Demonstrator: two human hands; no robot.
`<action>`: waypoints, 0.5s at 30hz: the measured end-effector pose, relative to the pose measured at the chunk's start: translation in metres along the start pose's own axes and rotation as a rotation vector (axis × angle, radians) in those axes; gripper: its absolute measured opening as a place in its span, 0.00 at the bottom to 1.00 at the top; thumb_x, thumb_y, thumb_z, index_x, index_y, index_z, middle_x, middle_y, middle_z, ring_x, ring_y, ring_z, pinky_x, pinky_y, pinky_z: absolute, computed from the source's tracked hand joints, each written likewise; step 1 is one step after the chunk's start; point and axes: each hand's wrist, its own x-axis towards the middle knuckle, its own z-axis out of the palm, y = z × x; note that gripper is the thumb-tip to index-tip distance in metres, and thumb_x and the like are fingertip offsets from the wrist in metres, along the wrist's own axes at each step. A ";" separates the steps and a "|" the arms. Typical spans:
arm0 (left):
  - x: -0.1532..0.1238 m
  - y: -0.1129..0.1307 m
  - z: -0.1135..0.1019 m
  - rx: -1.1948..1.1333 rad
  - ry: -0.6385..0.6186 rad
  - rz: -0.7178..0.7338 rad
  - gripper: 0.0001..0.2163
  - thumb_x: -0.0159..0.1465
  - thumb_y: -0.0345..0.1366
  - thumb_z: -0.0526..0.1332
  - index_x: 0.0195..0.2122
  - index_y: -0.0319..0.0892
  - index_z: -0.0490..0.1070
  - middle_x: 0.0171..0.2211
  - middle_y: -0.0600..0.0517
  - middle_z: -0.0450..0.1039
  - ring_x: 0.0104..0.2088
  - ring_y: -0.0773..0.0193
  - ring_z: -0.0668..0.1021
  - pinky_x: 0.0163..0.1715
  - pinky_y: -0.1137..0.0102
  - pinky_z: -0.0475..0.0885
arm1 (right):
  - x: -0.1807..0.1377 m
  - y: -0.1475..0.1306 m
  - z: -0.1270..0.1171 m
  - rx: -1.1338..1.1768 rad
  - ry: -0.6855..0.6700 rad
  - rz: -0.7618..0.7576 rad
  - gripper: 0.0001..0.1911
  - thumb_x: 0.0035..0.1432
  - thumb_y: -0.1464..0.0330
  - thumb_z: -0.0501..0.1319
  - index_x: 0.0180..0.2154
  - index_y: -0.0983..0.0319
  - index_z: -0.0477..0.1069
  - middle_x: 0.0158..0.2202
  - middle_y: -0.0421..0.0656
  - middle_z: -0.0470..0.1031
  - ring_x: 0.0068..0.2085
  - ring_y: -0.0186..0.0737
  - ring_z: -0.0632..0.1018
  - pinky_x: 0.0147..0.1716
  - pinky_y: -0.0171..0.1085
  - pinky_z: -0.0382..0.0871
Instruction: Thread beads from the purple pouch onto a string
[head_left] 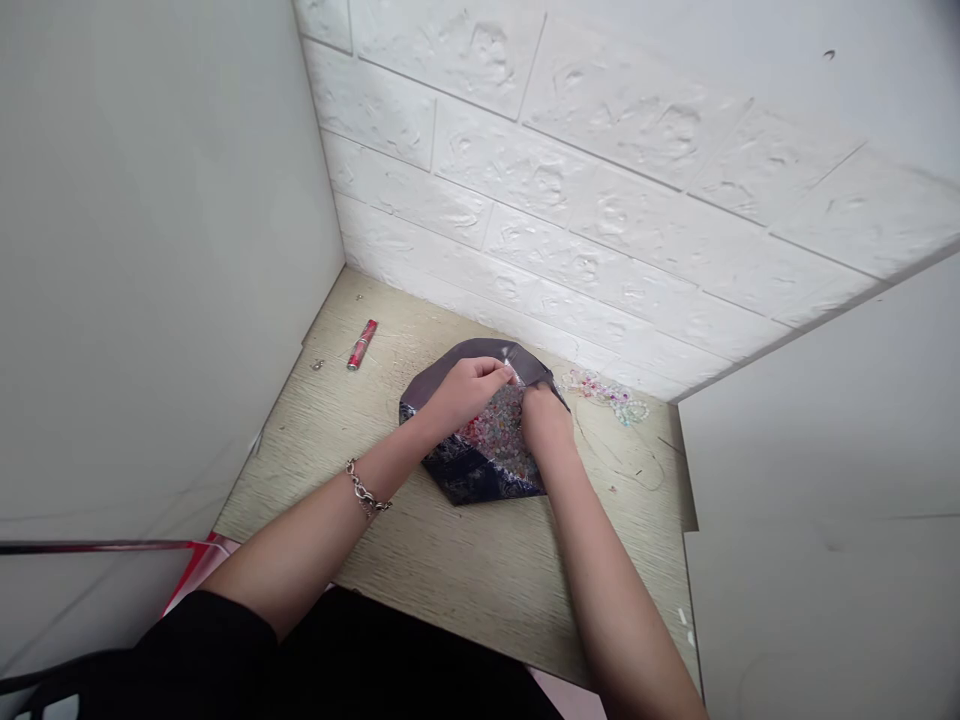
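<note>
Small mixed-colour beads fill the opening of a dark, silver-patterned bag on the wooden tabletop, near the white brick-patterned wall. Both hands are over the bag, so part of its rim and some of the beads are hidden.

The left hand reaches across from the near left; its thumb and fingertips look close together, but whether they meet or pinch anything is too small to tell. The right hand is curled at the bag's right side, its fingertips out of sight, so I cannot tell what they hold.

A chain bracelet circles the left wrist (its underside cannot be seen). A red tube-like object lies left of the bag, its print unreadable. To the right sits a tangle of beaded strands, too jumbled to separate. The frame's lower edge cuts off the right forearm.
</note>
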 end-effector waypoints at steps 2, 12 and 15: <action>0.000 0.000 0.000 0.006 -0.003 0.000 0.12 0.54 0.40 0.51 0.24 0.39 0.69 0.14 0.57 0.57 0.17 0.73 0.58 0.18 0.75 0.54 | -0.001 0.000 0.000 -0.014 0.004 -0.003 0.15 0.54 0.80 0.43 0.37 0.68 0.66 0.36 0.52 0.68 0.34 0.38 0.75 0.30 0.32 0.66; -0.002 0.001 -0.001 -0.016 -0.020 -0.005 0.12 0.54 0.41 0.51 0.23 0.39 0.68 0.13 0.58 0.55 0.16 0.73 0.57 0.17 0.75 0.54 | -0.006 0.001 0.001 0.040 0.039 0.066 0.13 0.54 0.79 0.44 0.35 0.67 0.65 0.35 0.51 0.70 0.34 0.39 0.75 0.30 0.33 0.66; -0.002 0.001 -0.001 -0.016 -0.020 -0.006 0.11 0.54 0.41 0.51 0.23 0.40 0.68 0.13 0.58 0.55 0.16 0.73 0.57 0.18 0.75 0.54 | -0.006 0.001 0.001 0.046 0.000 0.079 0.14 0.54 0.79 0.45 0.34 0.67 0.67 0.35 0.52 0.71 0.35 0.40 0.75 0.31 0.34 0.66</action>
